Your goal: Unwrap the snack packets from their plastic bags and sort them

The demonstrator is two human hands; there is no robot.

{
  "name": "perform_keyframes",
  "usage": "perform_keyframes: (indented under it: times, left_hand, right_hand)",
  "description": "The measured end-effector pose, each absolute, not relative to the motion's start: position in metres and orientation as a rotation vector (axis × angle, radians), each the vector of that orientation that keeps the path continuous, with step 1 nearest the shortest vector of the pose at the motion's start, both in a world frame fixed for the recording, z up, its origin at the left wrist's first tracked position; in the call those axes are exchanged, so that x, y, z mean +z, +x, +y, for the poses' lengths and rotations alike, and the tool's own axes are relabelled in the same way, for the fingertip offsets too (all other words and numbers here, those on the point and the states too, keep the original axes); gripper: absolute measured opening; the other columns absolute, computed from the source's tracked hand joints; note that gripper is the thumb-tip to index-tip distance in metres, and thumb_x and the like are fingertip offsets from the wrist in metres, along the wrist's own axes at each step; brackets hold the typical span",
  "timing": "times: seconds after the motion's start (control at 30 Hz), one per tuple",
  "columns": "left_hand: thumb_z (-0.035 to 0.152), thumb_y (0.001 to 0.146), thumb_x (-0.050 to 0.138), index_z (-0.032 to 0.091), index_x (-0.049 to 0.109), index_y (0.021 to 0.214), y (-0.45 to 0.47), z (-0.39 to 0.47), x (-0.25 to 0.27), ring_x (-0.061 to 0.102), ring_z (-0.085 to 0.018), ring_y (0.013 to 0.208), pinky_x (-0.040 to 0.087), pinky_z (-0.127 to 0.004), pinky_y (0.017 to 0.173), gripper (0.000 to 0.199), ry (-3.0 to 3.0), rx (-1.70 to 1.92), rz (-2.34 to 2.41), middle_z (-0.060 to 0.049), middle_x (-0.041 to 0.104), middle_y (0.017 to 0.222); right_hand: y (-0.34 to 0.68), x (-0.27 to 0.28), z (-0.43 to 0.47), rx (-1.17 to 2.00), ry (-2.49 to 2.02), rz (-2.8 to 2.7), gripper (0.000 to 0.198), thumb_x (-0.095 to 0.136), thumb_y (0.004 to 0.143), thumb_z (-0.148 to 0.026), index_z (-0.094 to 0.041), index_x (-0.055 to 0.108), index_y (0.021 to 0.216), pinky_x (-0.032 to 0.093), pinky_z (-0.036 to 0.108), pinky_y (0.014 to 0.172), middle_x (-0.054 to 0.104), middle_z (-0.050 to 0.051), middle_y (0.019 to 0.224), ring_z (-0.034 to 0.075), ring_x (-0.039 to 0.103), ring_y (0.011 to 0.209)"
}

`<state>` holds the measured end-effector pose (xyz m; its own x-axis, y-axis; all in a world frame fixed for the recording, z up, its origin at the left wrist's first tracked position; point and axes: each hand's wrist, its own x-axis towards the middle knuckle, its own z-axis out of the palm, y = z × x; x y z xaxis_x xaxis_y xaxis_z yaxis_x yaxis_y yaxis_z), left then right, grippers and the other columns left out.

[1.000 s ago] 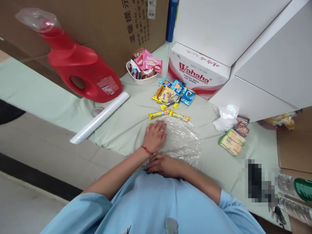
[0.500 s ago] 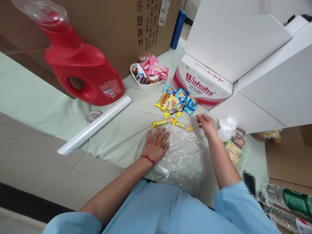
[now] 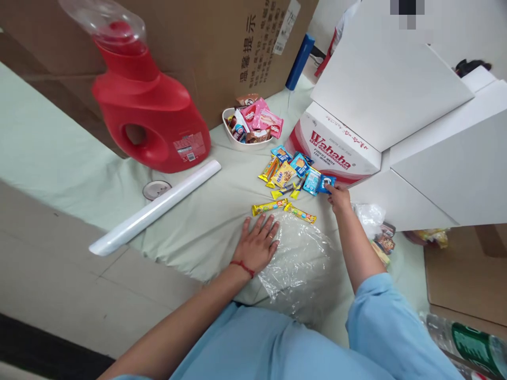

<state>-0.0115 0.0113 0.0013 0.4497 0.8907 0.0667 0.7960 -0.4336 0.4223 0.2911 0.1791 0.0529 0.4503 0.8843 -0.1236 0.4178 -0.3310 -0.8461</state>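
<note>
My left hand (image 3: pixel 256 245) lies flat with fingers spread, on the cloth at the left edge of a clear plastic bag (image 3: pixel 295 253). Between the thumb and fingers of my right hand (image 3: pixel 339 199) is a small dark blue snack packet (image 3: pixel 327 183). Left of that packet lies a pile of wrapped snacks, among them a light blue packet (image 3: pixel 312 181) and a yellow cookie packet (image 3: pixel 283 174). Two yellow snack bars, a left bar (image 3: pixel 269 207) and a right bar (image 3: pixel 300 214), rest just beyond my left fingertips and the bag.
A white bowl (image 3: pixel 247 145) of wrapped snacks stands behind the pile. To the left are a red detergent jug (image 3: pixel 152 116), a white roll (image 3: pixel 158 208) and a round lid (image 3: pixel 156 190). A Wahaha carton (image 3: pixel 332 150) stands at the right, crumpled plastic (image 3: pixel 370 219) near my right forearm.
My right hand has moved slightly forward to the pile's right edge and closed on the dark blue packet. My left hand stays flat. The whole view has shifted a little.
</note>
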Motion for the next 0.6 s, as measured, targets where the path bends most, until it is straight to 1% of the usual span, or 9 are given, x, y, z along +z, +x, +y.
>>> perform_keyframes:
  times: [0.07,0.17,0.27,0.3,0.37,0.43,0.5,0.53,0.6]
  left_hand:
    - [0.046,0.103,0.034,0.03,0.043,0.155,-0.011,0.012,0.002,0.023,-0.029,0.157,0.007,-0.066,0.125,0.054,2.374,0.395,1.436,-0.004,0.033,0.167]
    - [0.046,0.104,0.033,0.031,0.041,0.156,-0.011,0.012,0.002,0.024,-0.03,0.157,0.007,-0.067,0.125,0.055,2.371,0.387,1.441,-0.004,0.033,0.167]
    - [0.045,0.103,0.035,0.032,0.038,0.157,-0.011,0.012,0.002,0.025,-0.031,0.156,0.007,-0.066,0.125,0.056,2.372,0.381,1.44,-0.004,0.034,0.166]
    - [0.045,0.103,0.036,0.033,0.037,0.158,-0.011,0.012,0.002,0.025,-0.031,0.156,0.007,-0.066,0.126,0.056,2.374,0.383,1.439,-0.004,0.034,0.166]
    - [0.044,0.103,0.038,0.034,0.036,0.158,-0.011,0.012,0.002,0.026,-0.031,0.156,0.007,-0.066,0.126,0.056,2.378,0.393,1.441,-0.004,0.035,0.166]
    - [0.043,0.103,0.038,0.034,0.036,0.158,-0.011,0.011,0.002,0.027,-0.031,0.155,0.007,-0.066,0.126,0.057,2.379,0.4,1.448,-0.004,0.036,0.165]
    - [0.044,0.103,0.038,0.034,0.036,0.158,-0.011,0.011,0.003,0.027,-0.031,0.155,0.007,-0.066,0.126,0.056,2.38,0.387,1.454,-0.004,0.035,0.166]
    - [0.044,0.103,0.038,0.034,0.037,0.158,-0.011,0.011,0.003,0.027,-0.031,0.155,0.007,-0.065,0.126,0.056,2.381,0.374,1.455,-0.004,0.035,0.166]
    - [0.044,0.103,0.037,0.033,0.038,0.157,-0.011,0.011,0.004,0.026,-0.03,0.156,0.007,-0.065,0.126,0.055,2.387,0.346,1.454,-0.004,0.034,0.166]
  right_hand:
    - [0.299,0.055,0.168,0.795,-1.906,-1.083,0.046,0.072,0.064,-0.059,-0.023,0.052,0.083,0.034,0.024,0.049,0.049,-0.007,0.062,0.011,0.04,0.052]
    - [0.302,0.059,0.155,0.85,-1.846,-1.192,0.044,0.075,0.063,-0.05,-0.021,0.059,0.092,0.044,0.025,0.062,0.063,-0.002,0.079,0.013,0.054,0.067]
    - [0.296,0.062,0.152,0.777,-1.917,-1.72,0.033,0.072,0.07,-0.037,-0.02,0.064,0.098,0.047,0.029,0.076,0.071,0.003,0.092,0.018,0.06,0.081]
    - [0.292,0.063,0.153,0.718,-1.955,-1.929,0.031,0.07,0.073,-0.033,-0.02,0.065,0.101,0.047,0.03,0.079,0.073,0.005,0.096,0.02,0.061,0.084]
    - [0.284,0.065,0.155,0.608,-2.015,-2.235,0.034,0.069,0.077,-0.028,-0.02,0.067,0.11,0.046,0.032,0.081,0.074,0.008,0.103,0.024,0.064,0.09]
    - [0.277,0.071,0.16,0.547,-2.058,-2.382,0.034,0.067,0.082,-0.027,-0.02,0.068,0.115,0.046,0.033,0.081,0.075,0.011,0.106,0.027,0.065,0.093]
    - [0.27,0.082,0.169,0.475,-2.094,-2.457,0.03,0.062,0.089,-0.03,-0.019,0.069,0.116,0.046,0.034,0.08,0.075,0.013,0.105,0.029,0.066,0.092]
    - [0.266,0.089,0.175,0.433,-2.065,-2.5,0.029,0.06,0.091,-0.03,-0.018,0.069,0.115,0.047,0.035,0.082,0.075,0.013,0.104,0.029,0.066,0.092]
    - [0.255,0.102,0.19,0.368,-1.836,-2.625,0.028,0.06,0.092,-0.03,-0.017,0.07,0.115,0.047,0.039,0.092,0.074,0.013,0.108,0.029,0.065,0.1]
